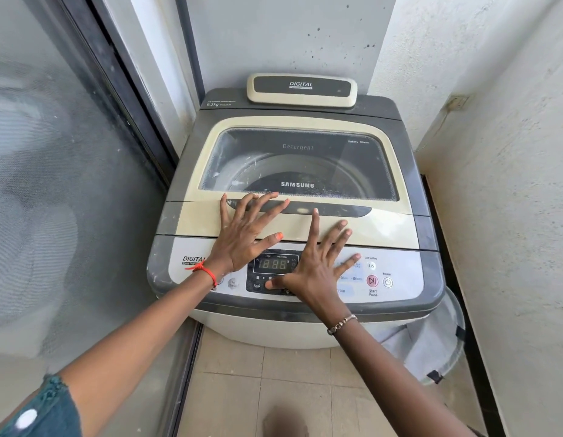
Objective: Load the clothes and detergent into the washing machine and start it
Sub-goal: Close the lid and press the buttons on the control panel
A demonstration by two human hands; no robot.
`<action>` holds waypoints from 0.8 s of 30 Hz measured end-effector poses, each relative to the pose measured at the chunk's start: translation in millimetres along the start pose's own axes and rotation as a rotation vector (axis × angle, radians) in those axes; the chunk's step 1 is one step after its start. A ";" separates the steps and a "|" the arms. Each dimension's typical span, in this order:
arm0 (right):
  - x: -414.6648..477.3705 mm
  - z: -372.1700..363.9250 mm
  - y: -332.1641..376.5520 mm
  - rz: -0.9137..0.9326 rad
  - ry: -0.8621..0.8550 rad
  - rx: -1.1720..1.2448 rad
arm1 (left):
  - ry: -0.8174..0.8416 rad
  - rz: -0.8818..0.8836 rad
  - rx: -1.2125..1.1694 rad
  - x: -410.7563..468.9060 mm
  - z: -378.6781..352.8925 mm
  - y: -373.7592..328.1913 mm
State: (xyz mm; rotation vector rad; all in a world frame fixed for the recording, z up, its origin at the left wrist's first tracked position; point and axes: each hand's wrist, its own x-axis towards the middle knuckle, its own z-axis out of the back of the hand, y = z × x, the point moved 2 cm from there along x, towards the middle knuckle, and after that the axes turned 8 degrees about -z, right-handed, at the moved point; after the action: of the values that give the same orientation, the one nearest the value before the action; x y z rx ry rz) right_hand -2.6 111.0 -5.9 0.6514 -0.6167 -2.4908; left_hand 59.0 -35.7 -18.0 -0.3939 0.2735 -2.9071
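A grey and cream top-loading washing machine (pixel 293 197) stands in a narrow corner between a frosted glass sliding door (pixel 59 184) and a rough white plastered wall (pixel 507 152). Its cream-framed lid with a dark glass window (pixel 300 165) is closed. The left hand (pixel 242 234), with an orange thread at the wrist, lies flat with fingers (pixel 258 206) spread over the lid's dark grey handle recess (pixel 333 211). The right hand (pixel 315 266), wearing a beaded bracelet, rests palm-down across the lid edge and the control panel (pixel 393 275), its thumb beside the lit digital display (pixel 275 264). A red start/pause button (pixel 372 281) sits uncovered nearby.
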 end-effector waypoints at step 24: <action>-2.6 2.4 -17.1 0.149 -0.045 -0.014 | -0.056 -0.069 -0.684 -10.5 11.9 -33.6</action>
State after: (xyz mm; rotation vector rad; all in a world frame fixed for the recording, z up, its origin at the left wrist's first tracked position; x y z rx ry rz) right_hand -7.7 126.5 -12.3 0.5255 -0.6394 -2.3749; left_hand 66.7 -2.9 -2.4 -0.5842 1.2716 -2.7763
